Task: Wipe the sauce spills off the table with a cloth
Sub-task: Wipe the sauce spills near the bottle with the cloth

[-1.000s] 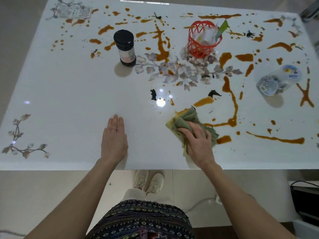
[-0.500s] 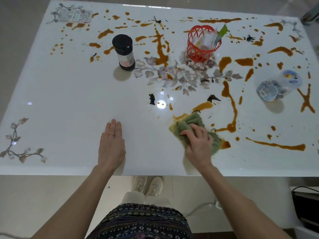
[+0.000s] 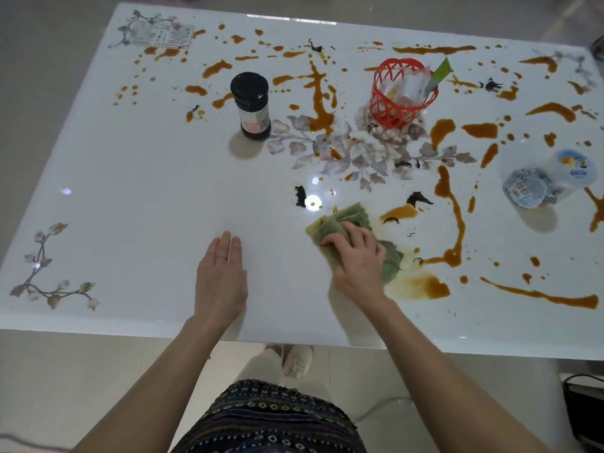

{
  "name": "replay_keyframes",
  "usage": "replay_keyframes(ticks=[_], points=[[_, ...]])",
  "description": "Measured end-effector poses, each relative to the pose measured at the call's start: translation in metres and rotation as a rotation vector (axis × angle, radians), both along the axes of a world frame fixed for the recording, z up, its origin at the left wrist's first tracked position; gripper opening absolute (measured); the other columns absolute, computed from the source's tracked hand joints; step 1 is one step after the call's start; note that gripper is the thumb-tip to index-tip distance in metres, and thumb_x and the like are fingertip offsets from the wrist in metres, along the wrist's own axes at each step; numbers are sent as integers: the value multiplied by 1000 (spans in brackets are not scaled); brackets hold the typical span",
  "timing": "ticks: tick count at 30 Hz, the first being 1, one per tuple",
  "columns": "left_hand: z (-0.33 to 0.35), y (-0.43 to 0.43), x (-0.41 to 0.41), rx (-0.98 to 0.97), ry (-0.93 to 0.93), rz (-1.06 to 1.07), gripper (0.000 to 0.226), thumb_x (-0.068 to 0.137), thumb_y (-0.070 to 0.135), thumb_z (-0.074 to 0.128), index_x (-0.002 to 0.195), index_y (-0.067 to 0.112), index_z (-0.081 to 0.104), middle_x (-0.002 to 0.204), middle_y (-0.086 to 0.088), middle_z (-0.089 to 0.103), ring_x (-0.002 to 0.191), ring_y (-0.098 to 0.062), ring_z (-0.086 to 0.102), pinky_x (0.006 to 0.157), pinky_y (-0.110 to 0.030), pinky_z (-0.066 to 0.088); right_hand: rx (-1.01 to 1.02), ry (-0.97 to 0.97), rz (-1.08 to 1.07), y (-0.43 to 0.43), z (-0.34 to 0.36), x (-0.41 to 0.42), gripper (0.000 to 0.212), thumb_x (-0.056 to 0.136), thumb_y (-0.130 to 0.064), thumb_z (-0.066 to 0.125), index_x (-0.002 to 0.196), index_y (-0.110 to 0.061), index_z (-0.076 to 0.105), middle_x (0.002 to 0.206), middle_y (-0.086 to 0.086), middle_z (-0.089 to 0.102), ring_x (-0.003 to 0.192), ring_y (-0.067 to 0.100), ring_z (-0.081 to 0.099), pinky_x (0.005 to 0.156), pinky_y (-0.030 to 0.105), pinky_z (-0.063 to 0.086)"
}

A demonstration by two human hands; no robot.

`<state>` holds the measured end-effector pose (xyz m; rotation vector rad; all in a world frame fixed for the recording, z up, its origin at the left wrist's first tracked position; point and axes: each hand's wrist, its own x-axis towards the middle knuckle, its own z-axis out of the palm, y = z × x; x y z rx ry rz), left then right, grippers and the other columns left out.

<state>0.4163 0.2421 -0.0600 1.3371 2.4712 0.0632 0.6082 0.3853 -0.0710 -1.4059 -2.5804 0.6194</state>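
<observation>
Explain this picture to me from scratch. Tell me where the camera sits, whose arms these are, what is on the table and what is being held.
There is no machine here: the camera is worn on a person's head and looks down, so the two arms are that person's own. The left hand lies flat on the white table, holding nothing. The right hand grips a green cloth with curled fingers and presses it onto the table. Brown sauce spills streak the far and right parts, with a thin smear beside the cloth. A dark jar and a red basket stand there; a clear plastic tub lies on its side at the right.
</observation>
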Motion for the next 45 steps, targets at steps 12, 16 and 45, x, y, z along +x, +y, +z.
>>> replay_keyframes(ticks=[12, 16, 45], points=[[14, 33, -33, 9, 15, -59, 51, 83, 17, 62, 127, 6, 40, 139, -17, 36, 120, -37, 37, 89, -44, 43, -46, 39, -184, 14, 5, -35, 49, 74, -2, 54, 109, -35, 62, 141, -7, 43, 127, 20, 30, 95, 40, 22], [14, 41, -42, 51, -41, -44, 59, 82, 16, 64, 132, 4, 35, 145, -17, 30, 129, -35, 32, 100, -41, 38, 17, -20, 49, -21, -3, -68, 48, 81, -16, 60, 122, -40, 54, 143, -3, 40, 124, 24, 29, 95, 46, 24], [14, 116, -74, 179, -152, -37, 70, 91, 14, 52, 148, 5, 12, 157, -9, 8, 144, -22, 10, 118, -30, 12, -68, -289, -269, 51, 21, -142, 76, 87, -22, 54, 152, -32, 16, 156, 10, 13, 133, 34, 19, 102, 51, 26]])
